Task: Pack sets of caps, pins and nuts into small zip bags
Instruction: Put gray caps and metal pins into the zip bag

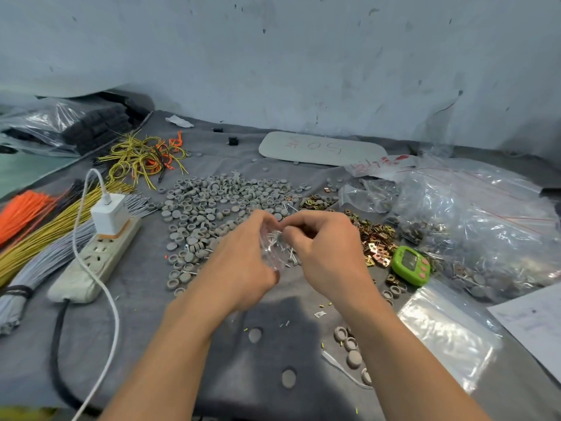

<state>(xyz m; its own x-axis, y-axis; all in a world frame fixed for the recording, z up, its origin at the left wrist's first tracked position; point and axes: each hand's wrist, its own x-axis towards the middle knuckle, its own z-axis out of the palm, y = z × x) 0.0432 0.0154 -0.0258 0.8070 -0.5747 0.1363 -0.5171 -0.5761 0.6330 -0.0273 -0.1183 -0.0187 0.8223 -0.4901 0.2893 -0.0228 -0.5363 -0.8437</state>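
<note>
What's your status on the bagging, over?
Left hand and right hand both pinching one small zip bag. Pins visible in it. Grey caps and brass nuts loose beyond. Nothing blocking.

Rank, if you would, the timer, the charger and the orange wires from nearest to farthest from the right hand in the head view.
1. Timer, just right of the right hand.
2. Charger, well to the left.
3. Orange wires, at the far left edge.
</note>
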